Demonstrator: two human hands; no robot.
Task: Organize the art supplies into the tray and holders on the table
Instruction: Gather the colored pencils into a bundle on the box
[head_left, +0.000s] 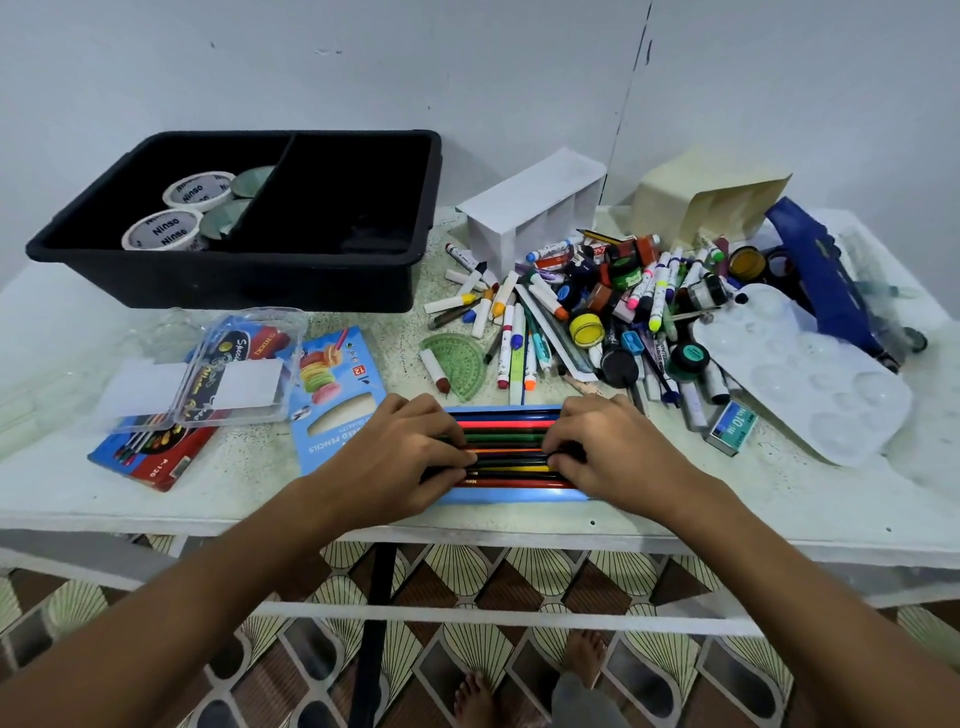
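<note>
A row of coloured pencils (506, 452) lies in a blue inner tray (511, 498) near the table's front edge. My left hand (402, 452) presses on their left ends and my right hand (618, 449) on their right ends, fingers curled over the pencils. The blue pencil box sleeve (332, 400) lies just to the left. A black divided tray (332, 291) stands at the back left with two tape rolls (197, 189) in its left compartment. A white holder (524, 208) and a cream holder (711, 192) lie tipped over at the back.
A heap of markers, crayons and paint jars (597, 312) fills the middle right. A white paint palette (810, 374), a blue pouch (826, 280), a green protractor (457, 364), a staples box (732, 428) and a clear plastic case over a red pencil box (156, 467) lie around.
</note>
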